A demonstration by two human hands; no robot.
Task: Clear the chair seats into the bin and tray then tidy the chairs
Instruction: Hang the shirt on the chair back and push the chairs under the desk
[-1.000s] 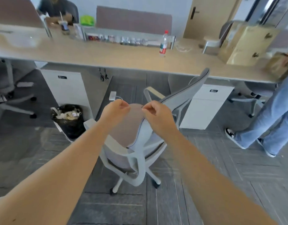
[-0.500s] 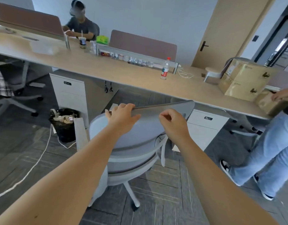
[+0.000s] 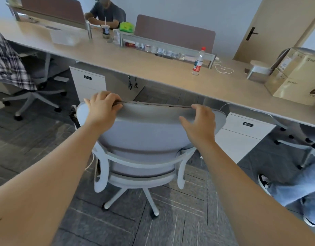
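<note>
Chair [image 3: 144,139] stands directly ahead of both hands, backrest top edge running left to right between them, seat facing the desk [image 3: 153,68]. Left hand [image 3: 102,108] grips that edge, fingers curled over; right hand [image 3: 200,121] rests on it, fingers loosely bent. Both equally near; judged ready for a straight push under.

Chair [image 3: 144,137] before desk [image 3: 153,68]; bottle [image 3: 197,62] on desk, R of chair.

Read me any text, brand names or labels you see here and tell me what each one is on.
"Pico", faint: printed twice on the cardboard box.
Water bottle: red and white label, too blurred to read.
Drawer units: small dark tags, too small to read.
</note>
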